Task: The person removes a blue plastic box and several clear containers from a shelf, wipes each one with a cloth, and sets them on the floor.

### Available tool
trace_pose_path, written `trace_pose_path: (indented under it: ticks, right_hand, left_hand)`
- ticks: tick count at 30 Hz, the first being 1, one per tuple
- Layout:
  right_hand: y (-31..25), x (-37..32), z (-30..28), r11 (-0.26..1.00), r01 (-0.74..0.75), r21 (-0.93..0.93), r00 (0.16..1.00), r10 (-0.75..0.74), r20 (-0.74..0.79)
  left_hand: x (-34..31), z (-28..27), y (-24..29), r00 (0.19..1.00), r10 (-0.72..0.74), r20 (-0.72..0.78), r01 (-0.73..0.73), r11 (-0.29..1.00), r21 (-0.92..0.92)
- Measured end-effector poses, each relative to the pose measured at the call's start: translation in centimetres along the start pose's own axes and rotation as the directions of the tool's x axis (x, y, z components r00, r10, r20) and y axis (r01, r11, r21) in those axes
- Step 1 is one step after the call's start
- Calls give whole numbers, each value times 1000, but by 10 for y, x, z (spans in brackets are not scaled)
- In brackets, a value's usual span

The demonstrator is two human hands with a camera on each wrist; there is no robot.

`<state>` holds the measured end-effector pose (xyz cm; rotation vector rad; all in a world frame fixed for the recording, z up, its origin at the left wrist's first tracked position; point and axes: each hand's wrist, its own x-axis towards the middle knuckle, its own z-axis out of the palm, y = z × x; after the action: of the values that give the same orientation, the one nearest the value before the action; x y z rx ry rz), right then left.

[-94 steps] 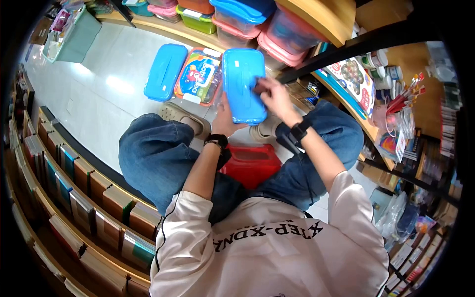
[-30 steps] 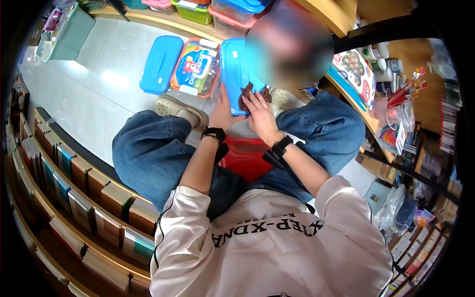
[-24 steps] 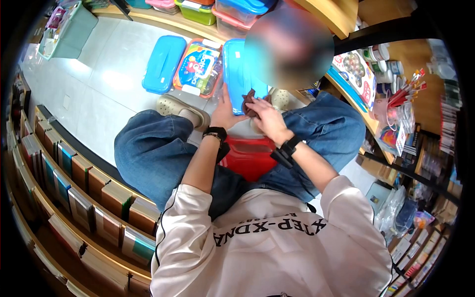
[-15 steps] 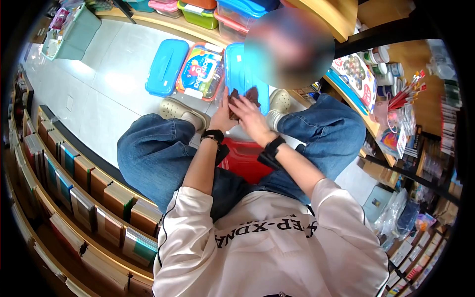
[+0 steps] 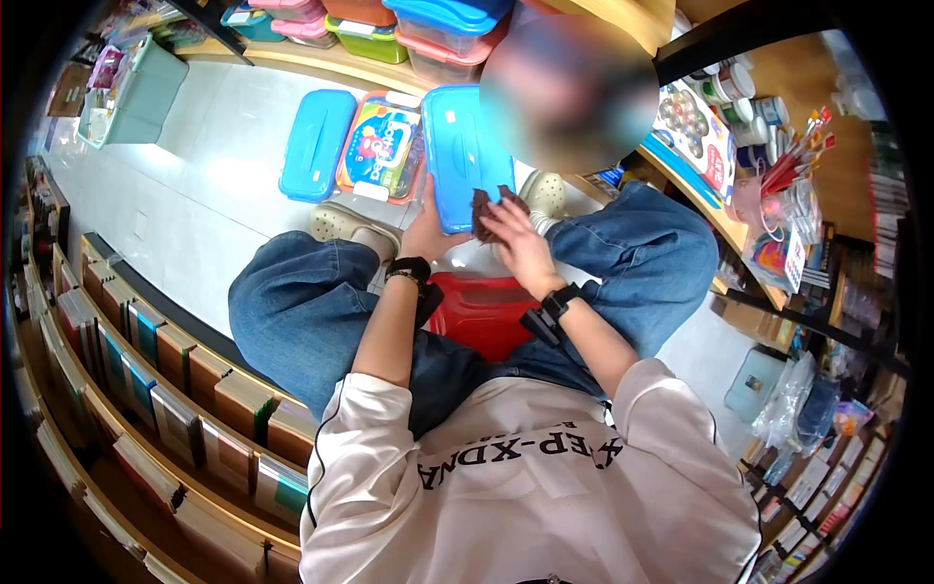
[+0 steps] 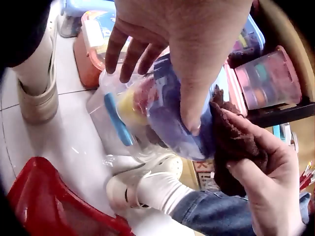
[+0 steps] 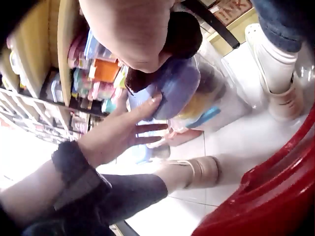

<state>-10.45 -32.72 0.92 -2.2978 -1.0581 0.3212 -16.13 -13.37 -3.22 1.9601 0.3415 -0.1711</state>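
Note:
A clear box with a blue lid (image 5: pixel 467 146) is between the feet in the head view. My left hand (image 5: pixel 433 231) grips its near left edge, thumb on the blue lid (image 6: pixel 170 110) and fingers down the clear side. My right hand (image 5: pixel 522 243) holds a crumpled dark brown cloth (image 5: pixel 484 216) against the lid's near right corner. In the left wrist view the right hand (image 6: pixel 275 182) pinches the brown cloth (image 6: pixel 236 147) beside the lid's edge. In the right wrist view the left hand (image 7: pixel 115 130) reaches round the lid (image 7: pixel 177 88).
Left of the box stand a printed box with an orange rim (image 5: pixel 381 146) and another blue-lidded box (image 5: pixel 317 146). A red stool (image 5: pixel 482 313) is between the legs. Book shelves (image 5: pixel 195 389) line the left; brushes (image 5: pixel 793 161) and jars stand right. A blurred patch covers the upper middle.
The right hand with the brown cloth has moved from beside the left hand to the lid's near right corner. Earlier, the box was held up and tilted differently; the left hand still grips it.

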Motion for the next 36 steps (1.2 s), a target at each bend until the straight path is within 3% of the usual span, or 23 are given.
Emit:
trace_pose_path:
  ticks: [2, 4, 6, 8, 11, 12, 15, 17, 20, 27, 29, 31, 32, 33, 36]
  right_hand:
    - [11, -2, -4, 985, -97, 142, 975, 123, -186]
    - [27, -7, -5, 887, -275, 371, 858, 400, -323]
    - [39, -12, -5, 858, -327, 396, 785, 480, -392]
    - [35, -15, -1, 868, -349, 354, 779, 478, -406]
    - [11, -13, 4, 914, -232, 332, 879, 343, -330]
    - [8, -11, 13, 890, -246, 383, 906, 351, -234]
    - [3, -7, 28, 936, -240, 258, 922, 303, -241]
    - [4, -1, 22, 958, -244, 150, 941, 271, -201]
    - [10, 14, 6, 893, -331, 304, 913, 385, -135]
    - [49, 97, -21, 982, -140, 130, 869, 185, -459]
    - [39, 118, -29, 989, -112, 93, 889, 141, -435]
    - [44, 134, -21, 998, -59, 22, 928, 63, -367]
    - [49, 136, -13, 999, -36, -35, 951, 24, -310]
    - [48, 135, -7, 987, -93, -128, 989, 76, -130]
    - [38, 125, 8, 948, -146, -284, 981, 101, -168]
  left_hand:
    - [1, -3, 8, 993, -96, 63, 93, 994, 51]
    - [2, 1, 7, 997, -72, 27, 70, 995, 77]
    - [5, 7, 5, 999, -45, -10, 46, 994, 100]
    - [8, 15, 2, 992, 38, -120, -33, 999, 40]
    - [6, 20, 3, 985, 47, -169, -32, 995, 90]
    - [6, 21, 2, 985, 44, -169, -29, 995, 90]
    - [6, 23, -3, 986, 28, -167, -17, 998, 67]
    - [8, 28, -8, 957, 133, -258, -81, 976, 204]
    - [8, 27, -7, 964, 92, -250, -49, 984, 173]
    - [5, 23, -2, 959, 105, -264, -76, 990, 117]
    - [5, 20, 1, 975, 24, -221, -8, 998, 70]
    - [5, 22, -2, 971, 36, -236, -15, 996, 93]
    - [5, 23, -4, 968, 50, -245, -22, 993, 116]
    - [4, 22, -1, 968, 47, -247, -19, 993, 115]
    - [5, 20, 3, 986, -31, -163, 43, 997, 69]
